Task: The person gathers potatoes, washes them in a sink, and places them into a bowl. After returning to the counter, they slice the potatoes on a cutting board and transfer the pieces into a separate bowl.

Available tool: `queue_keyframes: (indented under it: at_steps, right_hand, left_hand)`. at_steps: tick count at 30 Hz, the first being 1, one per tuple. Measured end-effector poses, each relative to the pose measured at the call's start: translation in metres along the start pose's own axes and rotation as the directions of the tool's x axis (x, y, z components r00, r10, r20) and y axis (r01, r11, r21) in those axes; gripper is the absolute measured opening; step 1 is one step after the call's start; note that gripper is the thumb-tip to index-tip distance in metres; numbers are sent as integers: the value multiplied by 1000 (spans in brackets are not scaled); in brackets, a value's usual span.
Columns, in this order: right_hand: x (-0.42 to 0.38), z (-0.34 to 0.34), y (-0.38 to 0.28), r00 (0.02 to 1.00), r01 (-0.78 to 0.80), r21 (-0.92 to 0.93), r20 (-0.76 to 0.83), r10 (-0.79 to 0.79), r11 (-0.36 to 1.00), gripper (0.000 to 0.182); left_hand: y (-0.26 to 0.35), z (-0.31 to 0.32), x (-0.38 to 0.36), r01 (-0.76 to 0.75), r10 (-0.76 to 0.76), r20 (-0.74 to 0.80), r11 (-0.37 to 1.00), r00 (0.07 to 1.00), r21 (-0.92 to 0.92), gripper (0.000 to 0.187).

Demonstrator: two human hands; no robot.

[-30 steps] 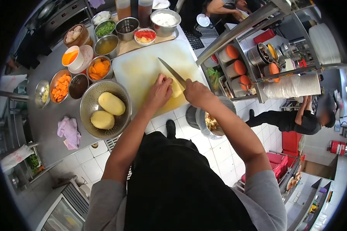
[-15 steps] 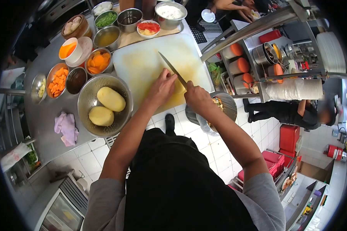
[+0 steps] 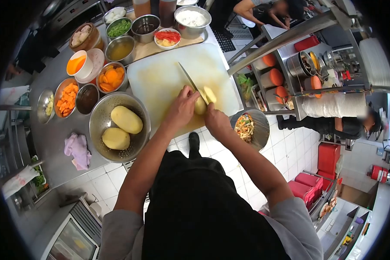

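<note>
My left hand (image 3: 183,106) presses down on a peeled potato (image 3: 200,105) at the near edge of the white cutting board (image 3: 160,78). My right hand (image 3: 215,120) grips the handle of a knife (image 3: 188,78). Its blade runs up and left across the board and sits in the potato. A cut slice (image 3: 210,94) leans off the potato's right side. A metal colander (image 3: 100,113) to the left of the board holds two whole peeled potatoes (image 3: 126,119).
Bowls of carrot pieces (image 3: 66,99), carrot slices (image 3: 111,76), greens (image 3: 118,27) and other ingredients ring the board. A pink cloth (image 3: 77,149) lies on the steel counter. A bin of vegetable scraps (image 3: 248,127) stands below right. Other people work beyond the shelves.
The knife has drawn back toward me and cut through the potato; a slice now leans off to the right. My right hand has shifted left and closer to my left hand.
</note>
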State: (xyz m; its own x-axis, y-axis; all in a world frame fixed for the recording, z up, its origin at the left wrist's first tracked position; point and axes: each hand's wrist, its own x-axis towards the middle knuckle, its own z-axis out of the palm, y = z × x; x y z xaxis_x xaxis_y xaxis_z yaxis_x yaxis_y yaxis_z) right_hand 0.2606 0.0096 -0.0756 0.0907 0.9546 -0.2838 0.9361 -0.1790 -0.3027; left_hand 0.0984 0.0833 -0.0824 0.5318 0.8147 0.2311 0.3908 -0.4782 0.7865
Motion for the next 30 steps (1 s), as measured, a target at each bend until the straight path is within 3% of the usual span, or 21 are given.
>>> queue_keyframes:
  at_steps: [3, 5, 8, 12, 22, 26, 30]
  right_hand:
    - [-5, -8, 8, 994, 70, 3, -84, -69, 998, 22]
    - [-2, -31, 1, 993, 114, -5, -19, -114, 993, 20]
    - [-12, -51, -9, 984, 170, -7, -55, -170, 985, 21]
    - [-15, -53, -17, 993, 115, -72, 25, -114, 991, 22]
    - [-13, -27, -24, 996, -9, 8, 85, 8, 1000, 21]
    - [-3, -3, -7, 1000, 2, 28, 16, -3, 1000, 21]
    - [-14, -38, -19, 995, 84, 85, -68, -79, 993, 21]
  left_hand:
    - [5, 3, 1, 17, -18, -6, 998, 1000, -67, 13]
    - [0, 0, 2, 32, -32, -7, 999, 999, -14, 17]
    - [-5, 5, -1, 24, -24, -26, 1000, 999, 7, 15]
    - [-4, 4, -3, 13, -12, -32, 1000, 999, 25, 12]
    - [-5, 2, 0, -13, 12, -55, 1000, 998, -27, 16]
    - [-5, 3, -2, -15, 11, -48, 997, 999, -73, 11]
    - [-14, 4, -6, -22, 18, -78, 998, 997, -55, 11]
